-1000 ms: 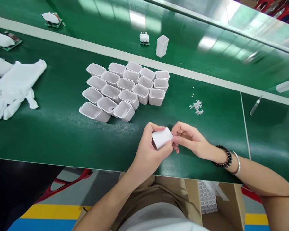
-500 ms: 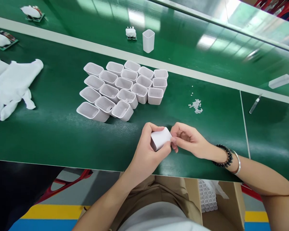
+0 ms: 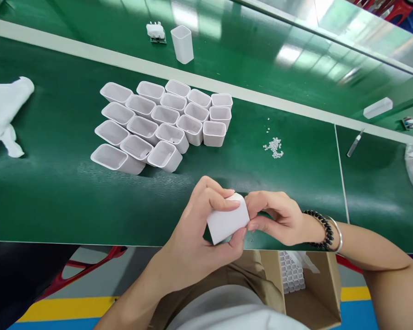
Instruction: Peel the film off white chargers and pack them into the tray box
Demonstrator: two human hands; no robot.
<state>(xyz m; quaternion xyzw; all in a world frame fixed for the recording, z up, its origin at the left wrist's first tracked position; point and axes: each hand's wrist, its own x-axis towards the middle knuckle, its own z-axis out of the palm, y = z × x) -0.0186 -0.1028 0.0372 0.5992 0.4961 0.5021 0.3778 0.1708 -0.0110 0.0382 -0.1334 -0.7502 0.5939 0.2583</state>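
Observation:
A white plastic housing lies tilted in my left hand, gripped between the fingers on top and the thumb below. Against its right end, the fingertips of my right hand are pinched together; whatever they hold, if anything, is hidden. Beyond my hands, several open white housings stand in close rows on the green table. To the right of these lies a small pile of tiny clear pieces, a few of them scattered behind it.
Behind the rows stand a lone white housing and a small circuit board. A person's white-gloved hand rests at left. A slim pen-like tool and another white housing lie right. Below the edge is a cardboard box.
My left hand has turned the housing so its broad side faces up, and its fingers now lie over the top. Both hands are slightly nearer my body. The view has shifted right.

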